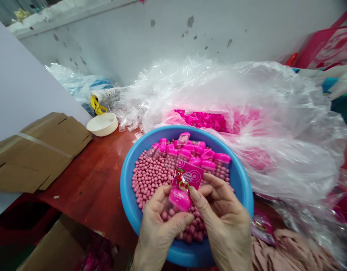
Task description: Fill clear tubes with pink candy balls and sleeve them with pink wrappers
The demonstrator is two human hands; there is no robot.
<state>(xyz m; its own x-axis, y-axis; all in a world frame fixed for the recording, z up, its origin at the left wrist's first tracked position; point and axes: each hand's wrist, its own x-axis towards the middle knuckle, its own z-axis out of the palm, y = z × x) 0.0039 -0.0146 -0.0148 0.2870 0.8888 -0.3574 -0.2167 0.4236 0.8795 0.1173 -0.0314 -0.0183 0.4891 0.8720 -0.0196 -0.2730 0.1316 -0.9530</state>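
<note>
- Reddish surface [105,162], at left and centre of the frame, beneath the basin.
- Crumpled translucent plastic bag [275,94], upper right, with bright pink pieces in it.
- Round blue plastic basin [128,180], lower centre.
- Two bare hands over it: the left hand [159,227] grips a clear plastic container with a glossy pink cap [179,200]; the right hand [227,222] pinches a flat, printed pink packet [194,173] against the cap.
- Small round pink balls [150,175], spread through the basin.
</note>
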